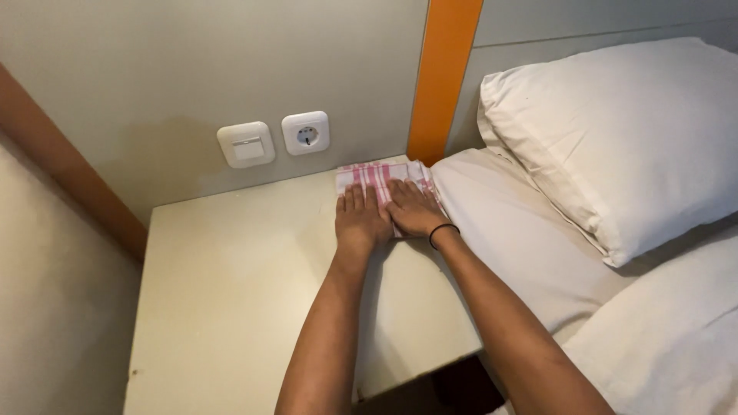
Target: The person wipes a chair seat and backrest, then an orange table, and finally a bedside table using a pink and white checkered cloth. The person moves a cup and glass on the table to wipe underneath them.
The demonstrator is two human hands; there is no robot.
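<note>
A folded pink-and-white checked cloth (374,174) lies at the far right corner of a pale bedside shelf (231,292). My left hand (359,217) rests flat on its near left part, fingers together. My right hand (415,209) lies flat beside it on the cloth's right part, touching the left hand. A black band circles my right wrist (443,230). Much of the cloth is hidden under both palms.
A white light switch (246,144) and a white wall socket (305,132) sit on the grey wall behind the shelf. An orange vertical strip (443,73) divides the wall. A bed with white sheet (507,230) and white pillow (623,131) adjoins on the right.
</note>
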